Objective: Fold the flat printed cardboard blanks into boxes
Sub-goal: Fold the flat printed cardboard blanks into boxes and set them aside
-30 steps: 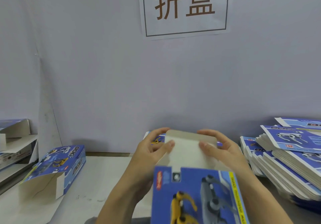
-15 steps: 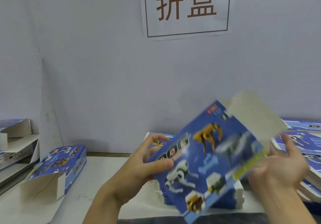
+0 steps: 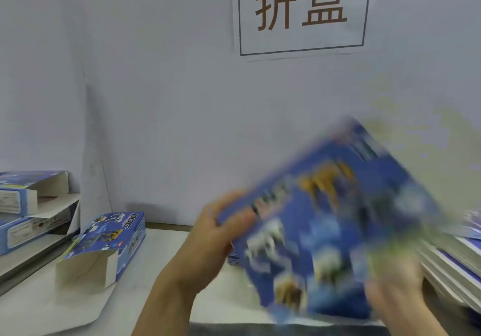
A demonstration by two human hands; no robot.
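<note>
Cardboard box, blue, printed and motion-blurred, tilts above the tabletop between my hands. My left hand pinches its left edge; my right hand's grip at the lower right corner is too blurred to tell.

A folded box lies on the tabletop at the left, its open end toward the viewer. Further left, more folded boxes sit stacked on a shelf. At the right edge lies a stack of flat blanks. Between them, the left hand and right hand hold a box blank above the tabletop. A paper sign hangs on the wall behind.
</note>
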